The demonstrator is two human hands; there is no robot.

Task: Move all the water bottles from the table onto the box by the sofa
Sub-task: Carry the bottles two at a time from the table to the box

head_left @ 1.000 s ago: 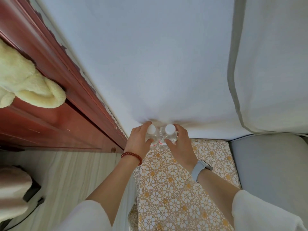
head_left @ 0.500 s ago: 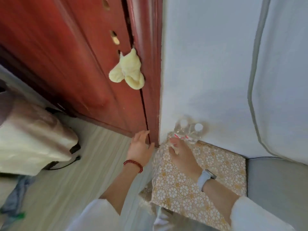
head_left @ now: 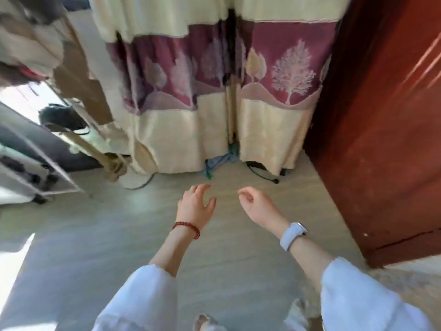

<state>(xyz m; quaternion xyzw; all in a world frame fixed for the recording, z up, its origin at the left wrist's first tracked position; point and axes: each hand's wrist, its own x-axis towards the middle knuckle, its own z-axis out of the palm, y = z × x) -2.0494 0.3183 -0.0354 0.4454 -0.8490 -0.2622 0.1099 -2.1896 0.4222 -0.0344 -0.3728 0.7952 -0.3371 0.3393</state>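
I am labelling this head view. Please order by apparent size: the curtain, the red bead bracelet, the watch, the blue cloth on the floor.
1. curtain
2. blue cloth
3. watch and red bead bracelet: they look nearly alike, so I do not rank them.
All sizes are as seen only; the wrists are nearer the camera.

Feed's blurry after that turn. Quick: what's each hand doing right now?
Left hand: open, fingers spread over the floor, holding nothing.
Right hand: open, fingers loosely curled, holding nothing.
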